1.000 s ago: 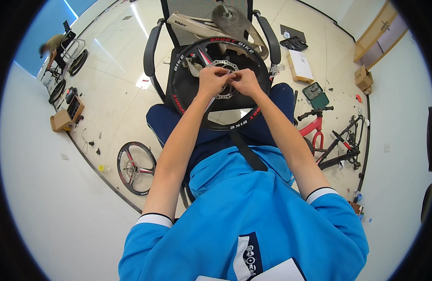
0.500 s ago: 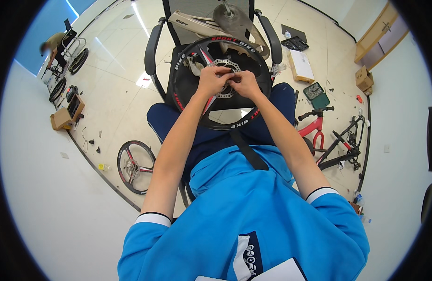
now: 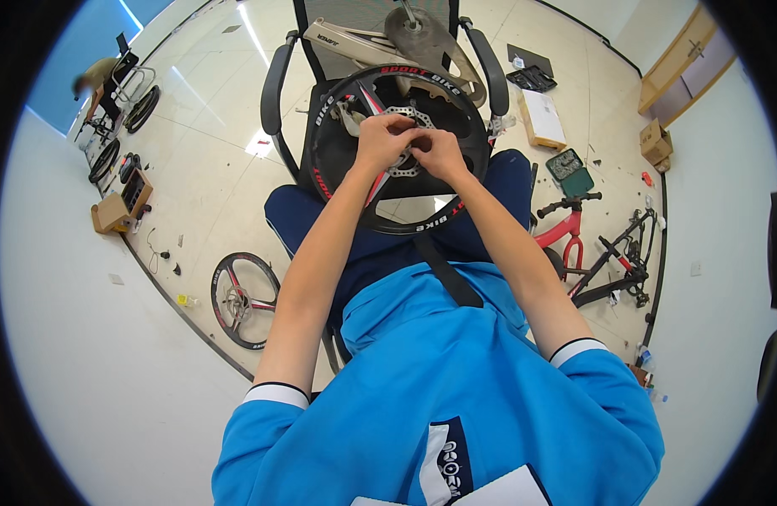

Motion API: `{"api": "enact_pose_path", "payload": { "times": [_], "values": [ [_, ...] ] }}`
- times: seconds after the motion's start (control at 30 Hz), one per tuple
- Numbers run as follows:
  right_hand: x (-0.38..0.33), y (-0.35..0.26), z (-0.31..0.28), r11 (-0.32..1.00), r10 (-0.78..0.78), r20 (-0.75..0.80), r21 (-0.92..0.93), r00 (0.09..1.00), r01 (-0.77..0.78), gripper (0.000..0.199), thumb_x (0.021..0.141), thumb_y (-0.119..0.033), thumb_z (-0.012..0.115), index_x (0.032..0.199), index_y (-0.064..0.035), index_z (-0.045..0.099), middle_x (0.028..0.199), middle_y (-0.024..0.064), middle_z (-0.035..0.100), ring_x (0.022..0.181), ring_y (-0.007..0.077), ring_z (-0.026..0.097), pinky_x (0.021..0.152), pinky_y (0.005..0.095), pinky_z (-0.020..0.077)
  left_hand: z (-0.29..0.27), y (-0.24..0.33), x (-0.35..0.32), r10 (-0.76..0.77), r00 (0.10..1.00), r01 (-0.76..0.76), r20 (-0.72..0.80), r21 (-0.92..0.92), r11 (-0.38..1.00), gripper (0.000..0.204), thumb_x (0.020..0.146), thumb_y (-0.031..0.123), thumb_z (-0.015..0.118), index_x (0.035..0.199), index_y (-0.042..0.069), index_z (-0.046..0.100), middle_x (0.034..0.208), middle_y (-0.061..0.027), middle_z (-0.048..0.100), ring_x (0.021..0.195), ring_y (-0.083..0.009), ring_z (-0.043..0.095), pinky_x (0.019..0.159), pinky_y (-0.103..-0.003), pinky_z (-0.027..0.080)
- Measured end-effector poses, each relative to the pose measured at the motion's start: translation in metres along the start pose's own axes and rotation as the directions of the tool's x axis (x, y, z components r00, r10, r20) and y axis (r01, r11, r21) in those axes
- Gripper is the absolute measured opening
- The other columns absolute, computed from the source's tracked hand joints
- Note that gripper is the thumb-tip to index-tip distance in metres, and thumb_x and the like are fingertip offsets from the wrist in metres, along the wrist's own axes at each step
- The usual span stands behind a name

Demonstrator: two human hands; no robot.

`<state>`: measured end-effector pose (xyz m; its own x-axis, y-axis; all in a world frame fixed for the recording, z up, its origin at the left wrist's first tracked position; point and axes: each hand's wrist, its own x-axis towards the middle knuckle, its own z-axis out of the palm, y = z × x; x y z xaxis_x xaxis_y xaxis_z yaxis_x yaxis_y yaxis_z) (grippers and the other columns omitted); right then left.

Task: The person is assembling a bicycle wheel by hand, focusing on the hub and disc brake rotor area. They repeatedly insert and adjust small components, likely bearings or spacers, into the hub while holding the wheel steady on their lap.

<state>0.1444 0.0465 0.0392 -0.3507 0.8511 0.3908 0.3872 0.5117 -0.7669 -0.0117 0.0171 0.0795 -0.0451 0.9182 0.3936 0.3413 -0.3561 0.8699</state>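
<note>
A bicycle wheel (image 3: 441, 223) with a black tyre and red-and-white spokes leans across my lap and the front of an office chair. At its middle sits a silver brake disc (image 3: 408, 168) with many holes. My left hand (image 3: 381, 142) and my right hand (image 3: 439, 154) meet over the hub, fingertips pinched together. Whatever they hold there is small and hidden by the fingers. Part of the disc shows below and above the hands.
The black chair (image 3: 276, 88) faces me, a beige frame part (image 3: 346, 40) lying on it. A second wheel (image 3: 244, 301) lies on the floor at left. To the right are a red bike frame (image 3: 564, 229), a black frame (image 3: 612, 261) and a green case (image 3: 578, 182). Another person (image 3: 97, 80) is at far left.
My fingers have shifted slightly over the hub, the left fingertips curling a little more. The wheel and the surroundings stay where they were.
</note>
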Motion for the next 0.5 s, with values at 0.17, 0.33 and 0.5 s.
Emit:
{"api": "enact_pose_path", "payload": {
  "times": [0.17,0.33,0.5],
  "values": [
    [-0.004,-0.011,-0.003,0.999,0.040,-0.026,-0.015,0.999,-0.040,0.022,0.072,-0.008,0.069,0.092,0.0003,0.071,0.080,0.0138,0.070,0.070,0.0230,0.068,0.069,0.0310,0.0537,-0.020,0.007,-0.003,0.016,0.998,-0.019,-0.065,-0.042,0.999,0.022,0.075,0.014,0.079,0.089,-0.002,0.073,0.079,-0.0102,0.073,0.069,-0.0120,0.069,0.065,-0.024,0.053],
    [-0.012,-0.019,0.004,0.999,0.012,-0.058,0.049,0.998,-0.009,0.021,0.077,-0.010,0.070,0.096,-0.0005,0.071,0.080,0.0104,0.071,0.069,0.0149,0.067,0.066,0.0275,0.0533,-0.032,-0.005,-0.011,0.022,0.997,-0.025,-0.079,-0.028,0.999,0.017,0.077,0.010,0.079,0.087,-0.003,0.073,0.077,-0.0062,0.072,0.068,-0.0074,0.064,0.063,-0.022,0.051],
    [-0.016,-0.016,0.009,0.990,0.093,-0.086,0.110,0.992,-0.084,0.018,0.078,-0.009,0.064,0.092,-0.0009,0.072,0.081,0.0134,0.071,0.070,0.0204,0.069,0.069,0.0300,0.0539,-0.025,-0.005,-0.016,-0.032,0.996,0.029,-0.088,-0.035,0.999,0.022,0.074,0.014,0.081,0.087,-0.002,0.073,0.076,-0.0079,0.073,0.067,-0.0093,0.066,0.065,-0.023,0.053]
  ]
}}
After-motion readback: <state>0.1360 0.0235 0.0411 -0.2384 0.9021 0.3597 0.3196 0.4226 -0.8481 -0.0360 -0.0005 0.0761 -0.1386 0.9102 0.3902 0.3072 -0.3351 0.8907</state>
